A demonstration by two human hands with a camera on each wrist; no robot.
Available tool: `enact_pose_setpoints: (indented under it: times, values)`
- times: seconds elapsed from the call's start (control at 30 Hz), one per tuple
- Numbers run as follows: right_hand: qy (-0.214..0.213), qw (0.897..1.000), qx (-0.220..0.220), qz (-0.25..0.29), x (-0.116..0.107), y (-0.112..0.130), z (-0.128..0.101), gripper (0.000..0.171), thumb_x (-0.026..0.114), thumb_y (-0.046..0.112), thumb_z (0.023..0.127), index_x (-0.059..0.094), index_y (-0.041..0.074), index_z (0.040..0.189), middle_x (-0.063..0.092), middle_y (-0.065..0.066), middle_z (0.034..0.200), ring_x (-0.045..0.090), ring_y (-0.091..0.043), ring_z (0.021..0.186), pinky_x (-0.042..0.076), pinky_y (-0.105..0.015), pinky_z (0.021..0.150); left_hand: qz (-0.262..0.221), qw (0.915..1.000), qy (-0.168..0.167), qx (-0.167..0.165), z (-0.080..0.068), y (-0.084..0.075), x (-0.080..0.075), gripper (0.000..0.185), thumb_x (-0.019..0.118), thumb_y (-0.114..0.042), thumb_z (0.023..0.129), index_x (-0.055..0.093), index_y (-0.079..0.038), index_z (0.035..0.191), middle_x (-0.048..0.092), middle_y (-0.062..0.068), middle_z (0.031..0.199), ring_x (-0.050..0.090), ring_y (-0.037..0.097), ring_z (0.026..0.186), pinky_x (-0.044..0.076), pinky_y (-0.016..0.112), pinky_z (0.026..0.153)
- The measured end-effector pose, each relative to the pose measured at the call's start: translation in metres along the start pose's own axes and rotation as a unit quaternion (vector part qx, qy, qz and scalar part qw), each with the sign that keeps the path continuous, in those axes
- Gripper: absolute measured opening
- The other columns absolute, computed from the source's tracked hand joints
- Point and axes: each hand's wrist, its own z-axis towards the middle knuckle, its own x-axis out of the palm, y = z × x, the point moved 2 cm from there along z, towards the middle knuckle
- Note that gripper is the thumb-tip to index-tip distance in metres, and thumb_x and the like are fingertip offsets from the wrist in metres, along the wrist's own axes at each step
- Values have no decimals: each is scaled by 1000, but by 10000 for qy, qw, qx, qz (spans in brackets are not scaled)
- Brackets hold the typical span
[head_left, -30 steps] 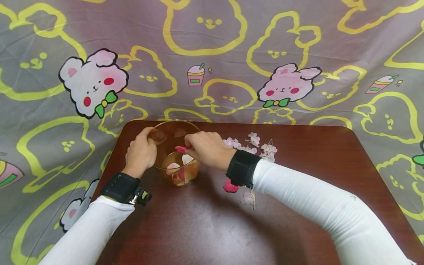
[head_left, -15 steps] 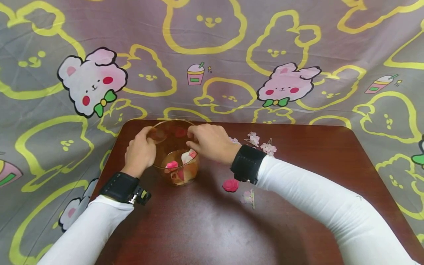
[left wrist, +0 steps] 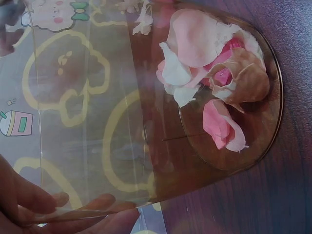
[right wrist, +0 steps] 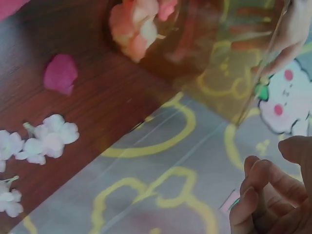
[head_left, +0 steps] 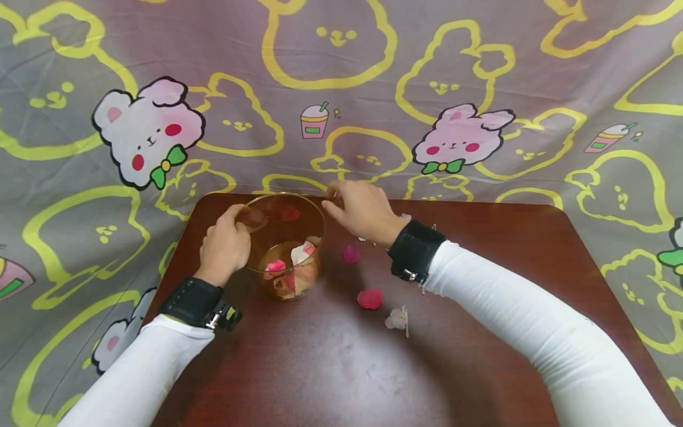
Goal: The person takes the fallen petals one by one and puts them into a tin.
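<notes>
An amber see-through glass vase [head_left: 258,240] stands on the table with pink, white and tan petals [left wrist: 195,39] on its bottom. My left hand [head_left: 224,244] grips its rim at the left, fingers and thumb on either side of the wall in the left wrist view. My right hand [head_left: 365,210] hovers just beyond the rim on the right, above the back of the table. Its fingers [right wrist: 256,195] are loosely bent and hold nothing in the right wrist view.
A magenta petal [head_left: 350,255], a red petal [head_left: 370,299] and a small pale blossom sprig [head_left: 396,318] lie right of the vase. Several pale pink blossoms [right wrist: 53,136] lie near the back, partly hidden by the right arm in the head view. A printed cloth [head_left: 347,71] hangs behind the table.
The right hand has let a pink petal drop into the vase, then moved up and right away from the opening. The left hand has stayed on the rim.
</notes>
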Motion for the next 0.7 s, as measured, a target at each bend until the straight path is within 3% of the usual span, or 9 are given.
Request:
enact_pose_setpoints:
  times: [0.2,0.47,0.7]
  values:
    - [13,9992,392,65,10,-26,-1,26,63,32,98,70,12,113,72,-4,98,65,-21,84,53,-40,68,14,10000,-7,13,0,0,0,47,26,-23,104,47,-23,146,59,25,138,60,54,113,45,62,76]
    - [505,9955,789,-136,31,-48,-8,29,62,35,99,68,11,114,69,-5,89,66,-23,85,52,-43,71,8,10000,17,-22,0,-1,-1,46,27,-23,105,47,-24,146,59,24,139,60,54,113,45,62,77]
    - [805,9933,715,-423,57,-57,-11,28,63,34,98,68,11,113,73,-4,97,69,-23,89,55,-45,77,18,10000,67,-36,0,-1,0,47,27,-23,105,46,-24,148,59,25,138,61,53,111,45,60,76]
